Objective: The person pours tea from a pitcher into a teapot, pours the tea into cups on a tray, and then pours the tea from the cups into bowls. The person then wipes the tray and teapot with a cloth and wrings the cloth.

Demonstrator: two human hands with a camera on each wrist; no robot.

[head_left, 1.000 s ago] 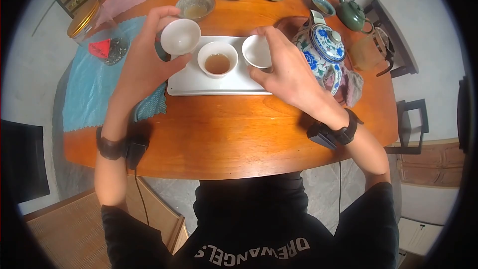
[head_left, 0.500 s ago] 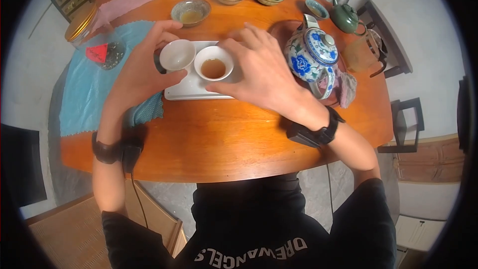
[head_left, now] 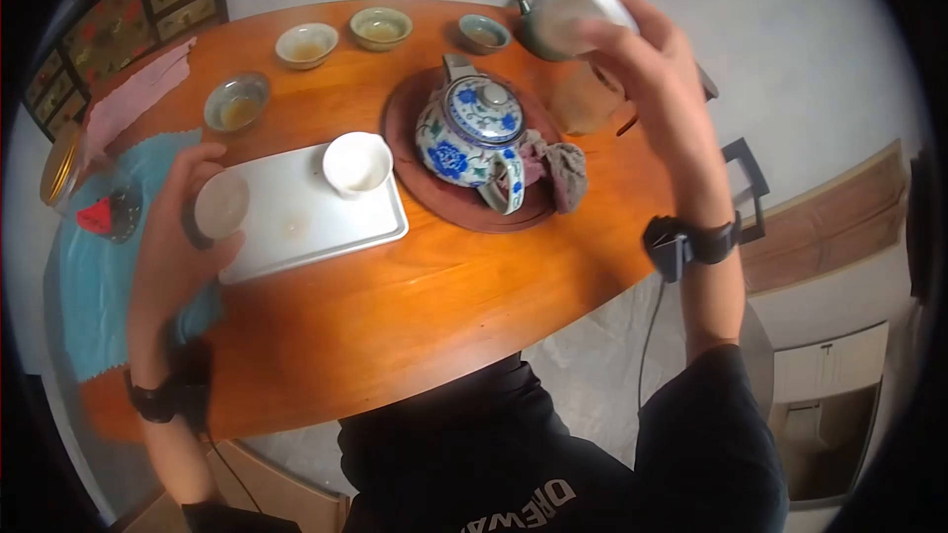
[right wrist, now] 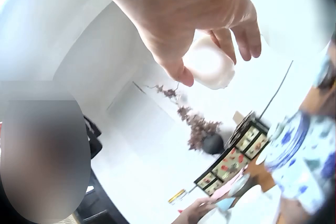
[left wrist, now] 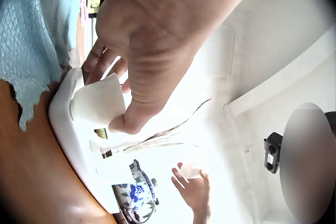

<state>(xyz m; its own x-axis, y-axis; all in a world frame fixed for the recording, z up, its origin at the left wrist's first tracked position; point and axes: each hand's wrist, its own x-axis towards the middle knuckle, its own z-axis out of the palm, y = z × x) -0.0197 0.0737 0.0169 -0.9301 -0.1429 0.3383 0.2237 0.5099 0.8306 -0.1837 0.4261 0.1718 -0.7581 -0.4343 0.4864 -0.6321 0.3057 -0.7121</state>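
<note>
Raised above the table's right side, the right hand [head_left: 660, 74] holds a white cup [head_left: 581, 12] between thumb and fingers; the cup looks tilted and its contents are hidden. In the right wrist view the same cup [right wrist: 209, 65] hangs from the fingertips. The left hand [head_left: 170, 252] has its thumb and fingers around another white cup [head_left: 223, 203] at the left end of the white tray [head_left: 296, 227]. That cup [left wrist: 98, 99] stands upright in the left wrist view. A third white cup [head_left: 357, 168] stands by the tray's right end, untouched.
A blue-and-white teapot [head_left: 464, 138] stands on a round brown tray [head_left: 405, 153] beside a crumpled cloth [head_left: 566, 176]. Several small bowls line the far side, one green [head_left: 381, 28]. A glass pitcher [head_left: 585, 101] is at right, a blue cloth [head_left: 84, 286] at left.
The right hand has gone from the middle cup with tea to high on the right, lifting a cup. The head view has turned right. The left hand still holds its cup.
</note>
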